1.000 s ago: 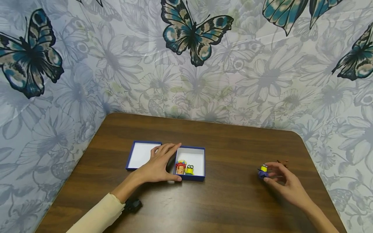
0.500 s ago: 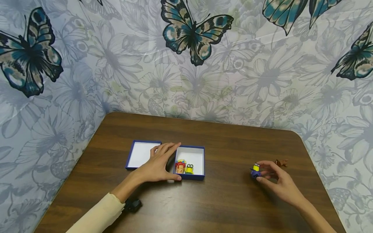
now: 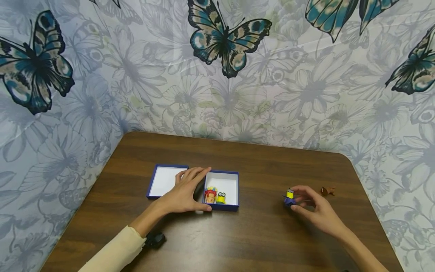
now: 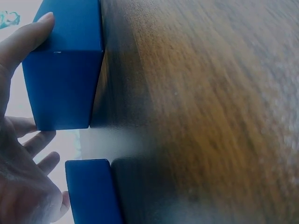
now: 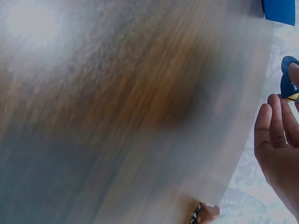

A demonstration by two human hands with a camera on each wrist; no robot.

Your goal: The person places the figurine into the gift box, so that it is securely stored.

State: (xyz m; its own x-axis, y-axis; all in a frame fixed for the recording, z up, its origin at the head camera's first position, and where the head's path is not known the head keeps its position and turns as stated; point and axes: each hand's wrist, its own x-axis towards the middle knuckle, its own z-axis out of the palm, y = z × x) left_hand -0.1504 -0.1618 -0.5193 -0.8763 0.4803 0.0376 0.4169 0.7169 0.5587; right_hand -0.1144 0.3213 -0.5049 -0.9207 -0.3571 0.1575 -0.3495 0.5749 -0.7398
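Note:
My left hand (image 3: 183, 192) holds the open blue box (image 3: 232, 207) at its left side, thumb at the near wall and fingertips at the far corner. In the left wrist view the thumb lies against the blue box (image 4: 65, 88). Inside, at the near left, are a figure in red (image 3: 210, 195) and a yellow minion figure (image 3: 221, 198). My right hand (image 3: 317, 211) pinches another minion figure (image 3: 289, 198), yellow on top and blue below, between thumb and fingers, to the right of the box. The right wrist view shows only part of this figure (image 5: 286, 84).
The box lid (image 3: 165, 181), white inside with a blue rim, lies left of the box, partly behind the left hand. A small brown figure (image 3: 327, 191) is on the wooden table (image 3: 265, 241), beyond the right hand. Behind the table hangs a butterfly-patterned cloth (image 3: 231, 102).
My right hand has moved left with the minion figure, away from the brown figure, which now shows fully. The left hand and the box have stayed in place.

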